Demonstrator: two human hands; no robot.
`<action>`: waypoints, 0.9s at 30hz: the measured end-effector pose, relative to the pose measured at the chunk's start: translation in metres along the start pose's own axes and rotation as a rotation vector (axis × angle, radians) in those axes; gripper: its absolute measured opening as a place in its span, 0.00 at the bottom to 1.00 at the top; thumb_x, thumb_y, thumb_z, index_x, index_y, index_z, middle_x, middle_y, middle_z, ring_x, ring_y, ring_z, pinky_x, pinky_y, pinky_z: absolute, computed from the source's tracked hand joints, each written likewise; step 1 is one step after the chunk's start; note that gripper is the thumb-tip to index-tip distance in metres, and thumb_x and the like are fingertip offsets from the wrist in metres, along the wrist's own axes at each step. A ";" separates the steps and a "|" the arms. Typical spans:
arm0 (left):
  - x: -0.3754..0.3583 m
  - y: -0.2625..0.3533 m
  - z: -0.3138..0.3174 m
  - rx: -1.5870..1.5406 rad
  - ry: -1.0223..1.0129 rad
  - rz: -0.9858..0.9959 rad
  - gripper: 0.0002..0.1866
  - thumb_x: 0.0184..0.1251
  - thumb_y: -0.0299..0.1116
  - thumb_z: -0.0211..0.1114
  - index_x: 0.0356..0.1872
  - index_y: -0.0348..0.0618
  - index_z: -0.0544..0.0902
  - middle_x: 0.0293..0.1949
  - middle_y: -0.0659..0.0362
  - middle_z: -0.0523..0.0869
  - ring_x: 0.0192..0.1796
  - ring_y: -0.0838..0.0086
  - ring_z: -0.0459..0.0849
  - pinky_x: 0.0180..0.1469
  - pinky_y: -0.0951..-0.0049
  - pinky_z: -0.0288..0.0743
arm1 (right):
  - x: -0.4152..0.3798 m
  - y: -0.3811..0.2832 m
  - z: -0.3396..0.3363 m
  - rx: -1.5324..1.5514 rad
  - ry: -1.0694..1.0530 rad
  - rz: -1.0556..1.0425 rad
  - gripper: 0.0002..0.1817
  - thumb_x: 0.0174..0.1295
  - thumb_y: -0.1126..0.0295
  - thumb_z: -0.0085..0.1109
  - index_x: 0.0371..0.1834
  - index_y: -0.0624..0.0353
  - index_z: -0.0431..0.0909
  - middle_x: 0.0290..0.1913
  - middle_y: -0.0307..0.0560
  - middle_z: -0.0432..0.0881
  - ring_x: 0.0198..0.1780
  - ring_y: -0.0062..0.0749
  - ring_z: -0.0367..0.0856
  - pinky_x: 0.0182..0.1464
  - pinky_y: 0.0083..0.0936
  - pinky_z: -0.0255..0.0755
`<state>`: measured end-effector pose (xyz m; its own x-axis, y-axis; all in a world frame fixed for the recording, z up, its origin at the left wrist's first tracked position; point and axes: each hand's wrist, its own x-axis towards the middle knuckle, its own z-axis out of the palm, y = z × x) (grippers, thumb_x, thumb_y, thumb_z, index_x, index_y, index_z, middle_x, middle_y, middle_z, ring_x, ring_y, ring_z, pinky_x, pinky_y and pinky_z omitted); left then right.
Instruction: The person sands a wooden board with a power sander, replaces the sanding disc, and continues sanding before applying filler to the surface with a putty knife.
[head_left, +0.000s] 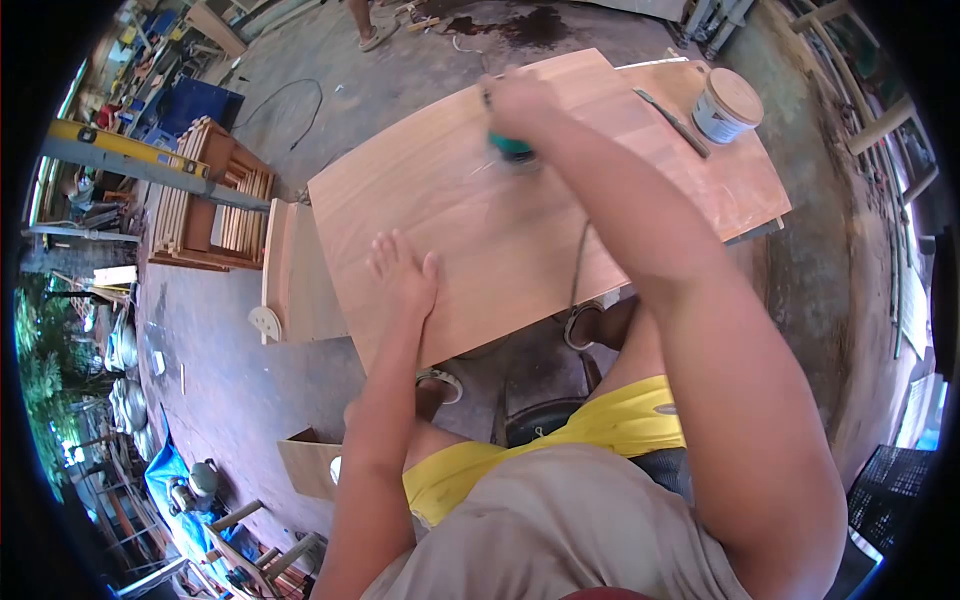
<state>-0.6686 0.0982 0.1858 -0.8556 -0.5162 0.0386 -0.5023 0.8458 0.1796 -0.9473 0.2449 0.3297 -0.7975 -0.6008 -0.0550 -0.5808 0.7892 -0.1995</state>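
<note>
A large, light-brown wooden panel [450, 210] lies flat in front of me. My left hand [402, 275] rests palm down on its near left part, fingers spread. Toward the panel's far side, my right hand [520, 105] grips a green power sander [510, 147] pressed to the wood. Both are smeared by motion, and the hand hides most of the sander's top. A dark cord [580, 262] runs from that side over the panel's near edge.
To the right, a lidded white tub [727, 106] and a flat, dark tool [672, 122] sit on another board [745, 180]. Stacked wooden frames [215, 205] stand at left, near a sanding disc [265, 322] with holes. Another person's foot [378, 37] shows at the top. An open wooden box [310, 462] is lower left.
</note>
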 end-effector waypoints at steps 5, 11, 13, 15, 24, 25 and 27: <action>0.062 0.058 0.022 -0.046 0.012 0.099 0.43 0.75 0.58 0.54 0.79 0.35 0.59 0.80 0.39 0.55 0.83 0.47 0.47 0.82 0.48 0.37 | 0.005 0.099 -0.011 -0.071 0.105 0.092 0.30 0.63 0.64 0.60 0.71 0.43 0.71 0.67 0.56 0.75 0.66 0.57 0.76 0.67 0.47 0.74; 0.087 0.151 0.016 -0.017 -0.119 0.307 0.44 0.76 0.62 0.49 0.80 0.38 0.58 0.82 0.44 0.54 0.84 0.53 0.47 0.83 0.49 0.36 | 0.018 0.190 -0.014 -0.181 0.180 0.167 0.35 0.58 0.57 0.66 0.72 0.39 0.70 0.65 0.60 0.76 0.64 0.63 0.77 0.66 0.48 0.75; 0.083 0.177 0.023 -0.069 -0.137 0.380 0.43 0.77 0.62 0.48 0.80 0.38 0.57 0.82 0.45 0.52 0.85 0.54 0.46 0.83 0.50 0.37 | 0.017 0.197 -0.012 -0.207 0.166 0.185 0.35 0.57 0.56 0.67 0.72 0.38 0.71 0.64 0.60 0.76 0.63 0.63 0.77 0.66 0.48 0.75; 0.074 0.195 0.029 -0.093 -0.116 0.457 0.43 0.76 0.62 0.50 0.80 0.39 0.59 0.82 0.44 0.54 0.84 0.53 0.47 0.83 0.49 0.39 | 0.017 0.197 -0.009 -0.248 0.246 0.106 0.31 0.57 0.56 0.66 0.66 0.42 0.75 0.56 0.59 0.80 0.57 0.57 0.82 0.58 0.47 0.77; -0.002 0.119 0.017 -0.156 -0.182 0.533 0.44 0.71 0.58 0.60 0.79 0.41 0.61 0.81 0.44 0.56 0.84 0.51 0.49 0.82 0.44 0.40 | -0.003 0.057 0.005 -0.129 0.138 -0.142 0.30 0.57 0.60 0.66 0.66 0.40 0.74 0.58 0.51 0.78 0.59 0.53 0.79 0.60 0.45 0.78; -0.011 0.097 0.016 -0.169 -0.143 0.478 0.44 0.70 0.57 0.61 0.79 0.41 0.61 0.81 0.44 0.56 0.83 0.50 0.50 0.81 0.43 0.39 | -0.003 0.038 0.009 -0.114 0.133 -0.189 0.30 0.57 0.60 0.67 0.66 0.40 0.75 0.58 0.51 0.78 0.59 0.52 0.79 0.60 0.45 0.78; -0.029 0.056 0.012 -0.150 -0.076 0.344 0.43 0.71 0.57 0.60 0.79 0.42 0.61 0.81 0.44 0.56 0.83 0.49 0.50 0.81 0.43 0.39 | -0.006 -0.002 0.010 -0.106 0.104 -0.233 0.30 0.56 0.61 0.67 0.66 0.40 0.75 0.58 0.50 0.78 0.59 0.51 0.79 0.60 0.45 0.78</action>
<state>-0.6729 0.1622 0.1834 -0.9806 -0.1898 0.0494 -0.1655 0.9358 0.3114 -0.9402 0.2458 0.3208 -0.6497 -0.7557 0.0822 -0.7600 0.6434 -0.0915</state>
